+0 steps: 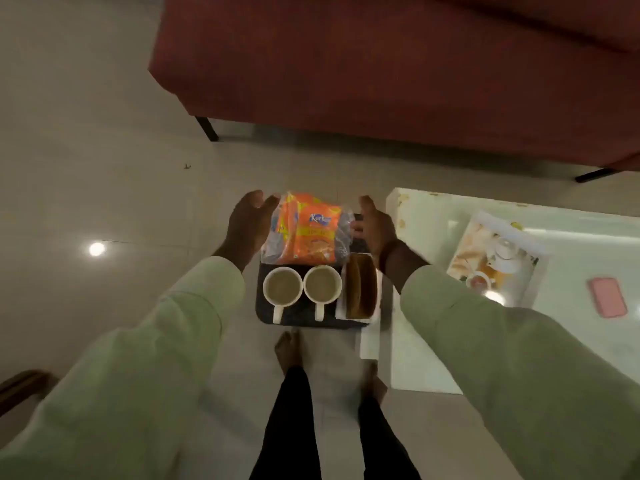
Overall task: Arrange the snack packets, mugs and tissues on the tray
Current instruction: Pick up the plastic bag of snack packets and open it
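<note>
Hands flank the far end of the dark tray (266, 315), which sits in the middle of the frame. The left hand (247, 225) is just left of the bundle of orange snack packets (308, 237), fingers spread and loose, gripping nothing; the right hand (375, 226) is just right of it, and its fingers seem to rest on the tray's edge, though blur makes that unsure. Both are about equally near. The bundle lies between them, its long axis running away from the person. I count two white mugs (282, 285) side by side below the packets, handles toward the person, one brown holder on white tissues (362, 289) to their right, and several packets in one clear wrap.
</note>
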